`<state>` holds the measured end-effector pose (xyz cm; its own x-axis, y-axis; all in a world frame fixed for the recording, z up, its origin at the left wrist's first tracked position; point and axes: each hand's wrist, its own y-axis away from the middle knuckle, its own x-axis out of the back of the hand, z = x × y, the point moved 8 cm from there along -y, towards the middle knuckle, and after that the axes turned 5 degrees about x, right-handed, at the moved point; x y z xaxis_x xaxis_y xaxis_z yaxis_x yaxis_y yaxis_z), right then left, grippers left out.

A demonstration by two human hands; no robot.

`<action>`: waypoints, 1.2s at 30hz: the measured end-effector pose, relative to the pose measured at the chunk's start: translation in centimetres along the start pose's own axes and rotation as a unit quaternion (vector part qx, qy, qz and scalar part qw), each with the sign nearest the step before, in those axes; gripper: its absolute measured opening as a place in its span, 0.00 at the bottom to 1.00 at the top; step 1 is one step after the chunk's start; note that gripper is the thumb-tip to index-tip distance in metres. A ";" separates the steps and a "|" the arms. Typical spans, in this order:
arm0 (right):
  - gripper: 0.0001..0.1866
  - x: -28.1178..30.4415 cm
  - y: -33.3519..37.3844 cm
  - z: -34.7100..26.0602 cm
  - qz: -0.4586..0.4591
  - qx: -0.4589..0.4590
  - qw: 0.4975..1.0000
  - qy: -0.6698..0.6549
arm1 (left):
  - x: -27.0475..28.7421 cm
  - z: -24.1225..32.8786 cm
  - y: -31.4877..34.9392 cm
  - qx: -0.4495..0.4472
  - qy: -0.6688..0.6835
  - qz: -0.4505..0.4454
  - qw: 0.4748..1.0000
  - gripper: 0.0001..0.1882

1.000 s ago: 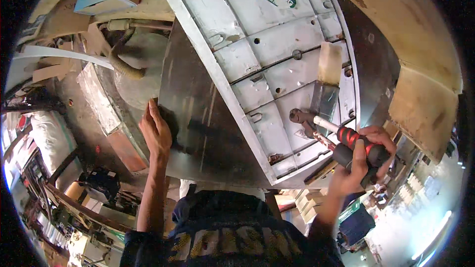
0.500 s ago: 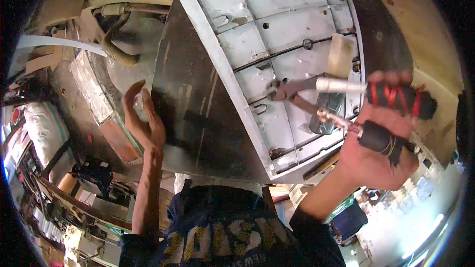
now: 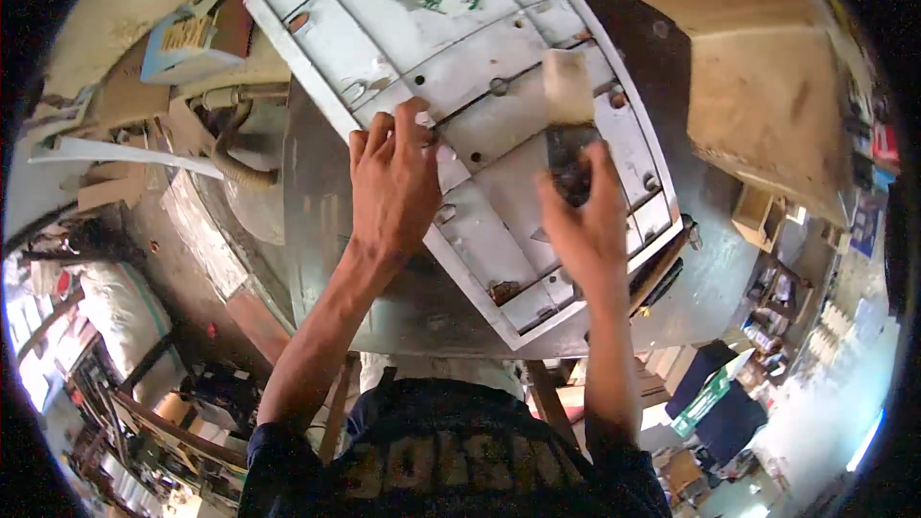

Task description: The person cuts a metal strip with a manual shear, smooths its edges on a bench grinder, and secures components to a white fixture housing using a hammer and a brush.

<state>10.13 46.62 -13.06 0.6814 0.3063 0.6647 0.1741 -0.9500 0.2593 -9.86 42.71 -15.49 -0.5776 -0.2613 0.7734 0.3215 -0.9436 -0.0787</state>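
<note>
A large white panel [image 3: 451, 48] with grooves, small holes and a green label lies slanted on a dark table. My left hand [image 3: 393, 182] is over its left part with fingers curled; a small white bit shows by the fingertips, too little to name. My right hand [image 3: 590, 230] has thumb and fingers around the near end of a dark rectangular block [image 3: 568, 149] on the panel. Just beyond it is a pale beige block [image 3: 568, 82]. Whether the two blocks touch I cannot tell.
Dark long-handled tools [image 3: 662, 280] lie by the panel's near right edge. A ribbed hose [image 3: 230, 149] and a blue-sided box [image 3: 197, 43] are to the left. Beyond the table [image 3: 321, 201] at right stands a large tan box-like form [image 3: 767, 115].
The pliers-like tool with wrapped handles has left my right hand, which now grasps the dark block. My left hand has come over the panel. The view has shifted.
</note>
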 end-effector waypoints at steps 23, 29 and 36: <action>0.15 -3.2 4.3 -3.7 0.064 0.376 0.923 0.051 | 3.7 -1.3 2.0 0.058 -0.092 0.041 0.993 0.43; 0.11 -9.3 -2.0 -6.5 -0.076 0.495 0.839 0.215 | 3.8 -2.9 1.7 0.056 -0.071 0.079 0.993 0.44; 0.08 -9.7 -2.2 -7.8 -0.057 0.575 0.785 0.221 | 2.2 -3.0 -0.1 0.105 -0.112 0.034 0.988 0.62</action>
<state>-2.39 46.24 -14.57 0.3450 0.1428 0.9277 0.9168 -0.2629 -0.3005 -13.36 41.66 -15.67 -0.3763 -0.2492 0.8924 0.5166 -0.8560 -0.0211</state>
